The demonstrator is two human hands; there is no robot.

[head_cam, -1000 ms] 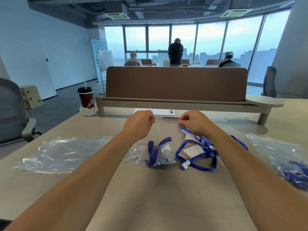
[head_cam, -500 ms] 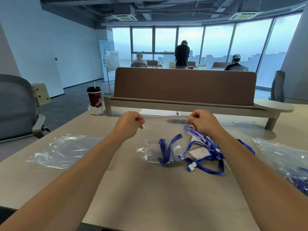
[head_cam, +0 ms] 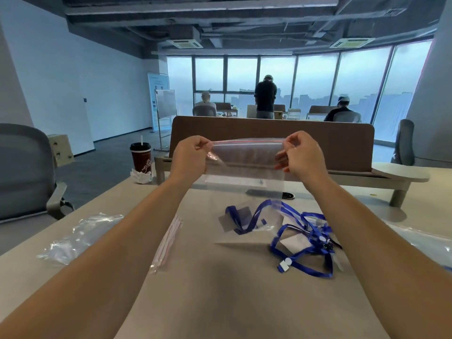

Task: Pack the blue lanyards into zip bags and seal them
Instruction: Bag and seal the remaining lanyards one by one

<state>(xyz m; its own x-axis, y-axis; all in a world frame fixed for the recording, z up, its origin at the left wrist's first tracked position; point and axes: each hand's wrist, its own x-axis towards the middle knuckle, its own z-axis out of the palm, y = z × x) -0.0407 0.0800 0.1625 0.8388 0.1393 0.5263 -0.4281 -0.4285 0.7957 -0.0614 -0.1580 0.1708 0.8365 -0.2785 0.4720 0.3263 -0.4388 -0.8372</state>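
Pinching both top corners of the zip bag, left grip and right grip hold seemingly flimsy, slippery film taut.

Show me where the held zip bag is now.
Head view, centre: the zip bag hangs between the left hand and right hand, before the brown divider, above the table.

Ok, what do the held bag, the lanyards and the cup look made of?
Bag: thin clear plastic film, glossy; the divider shows through. Lanyards: flat blue ribbon, matte, probably woven fabric. Cup: likely paper, matte brown with print; dark lid probably plastic.
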